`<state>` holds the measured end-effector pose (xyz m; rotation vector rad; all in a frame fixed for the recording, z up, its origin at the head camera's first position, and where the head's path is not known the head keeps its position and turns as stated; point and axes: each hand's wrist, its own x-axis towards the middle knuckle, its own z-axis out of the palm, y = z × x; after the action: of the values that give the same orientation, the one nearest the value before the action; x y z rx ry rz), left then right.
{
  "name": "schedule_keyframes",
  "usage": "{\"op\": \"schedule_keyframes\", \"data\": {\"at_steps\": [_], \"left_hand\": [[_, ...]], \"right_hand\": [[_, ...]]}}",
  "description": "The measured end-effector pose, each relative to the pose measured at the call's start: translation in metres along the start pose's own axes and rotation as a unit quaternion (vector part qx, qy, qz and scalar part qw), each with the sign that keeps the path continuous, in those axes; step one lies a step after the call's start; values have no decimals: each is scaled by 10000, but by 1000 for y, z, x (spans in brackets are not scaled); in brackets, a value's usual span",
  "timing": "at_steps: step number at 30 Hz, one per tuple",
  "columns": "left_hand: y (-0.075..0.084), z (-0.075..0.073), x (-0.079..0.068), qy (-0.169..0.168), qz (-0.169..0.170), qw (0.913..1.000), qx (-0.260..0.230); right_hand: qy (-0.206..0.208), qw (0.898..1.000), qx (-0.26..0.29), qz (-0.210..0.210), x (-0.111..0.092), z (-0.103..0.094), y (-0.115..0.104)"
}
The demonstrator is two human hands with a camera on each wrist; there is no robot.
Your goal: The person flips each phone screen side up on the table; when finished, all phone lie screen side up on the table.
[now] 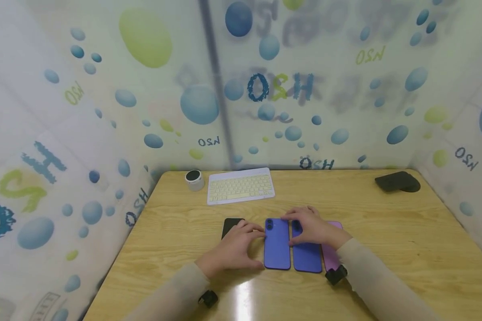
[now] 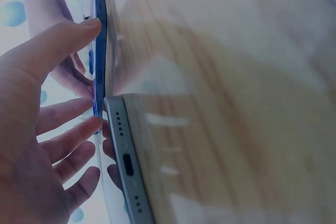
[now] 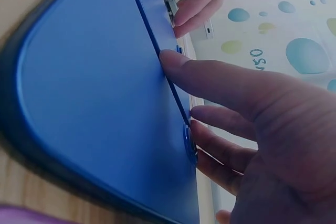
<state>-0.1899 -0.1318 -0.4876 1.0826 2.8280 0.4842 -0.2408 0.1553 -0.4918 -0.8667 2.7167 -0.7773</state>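
Two blue phones lie side by side, backs up: a left blue phone point(image 1: 277, 249) and a right blue phone point(image 1: 307, 258). My left hand point(image 1: 234, 249) spreads along the left one's outer edge, thumb near its lower corner and fingertips at its side. Over the upper part of the right phone arches my right hand point(image 1: 313, 227); its thumb point(image 3: 176, 64) touches the seam between the two, and its fingers reach the top edges. Partly hidden under the left hand is a dark phone point(image 1: 230, 224), whose port end point(image 2: 126, 150) shows in the left wrist view. A purple phone point(image 1: 330, 256) lies beneath my right wrist.
A white keyboard point(image 1: 241, 187) lies at the table's back, with a small white cylinder with a dark top point(image 1: 194, 180) to its left. A flat black object point(image 1: 397, 182) rests at the back right. Patterned curtain point(image 1: 325, 89) surrounds the wooden table point(image 1: 176, 232).
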Motion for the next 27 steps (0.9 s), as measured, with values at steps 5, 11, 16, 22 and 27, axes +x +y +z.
{"op": "schedule_keyframes", "data": {"at_steps": [5, 11, 16, 22, 27], "left_hand": [[2, 2, 4, -7, -35, 9999, 139], [5, 4, 5, -6, -50, 9996, 282], [8, 5, 4, 23, -73, 9994, 351], [8, 6, 3, 100, -58, 9991, 403], [6, 6, 3, 95, -69, 9990, 426]], "right_hand": [[-36, 10000, -13, 20, 0, -2, 0], [-76, 10000, -2, 23, 3, -2, -4], [-103, 9999, 18, 78, 4, -2, -4], [-182, 9998, -111, 64, 6, -1, -6], [-190, 9997, -93, 145, 8, 0, -8]]}}
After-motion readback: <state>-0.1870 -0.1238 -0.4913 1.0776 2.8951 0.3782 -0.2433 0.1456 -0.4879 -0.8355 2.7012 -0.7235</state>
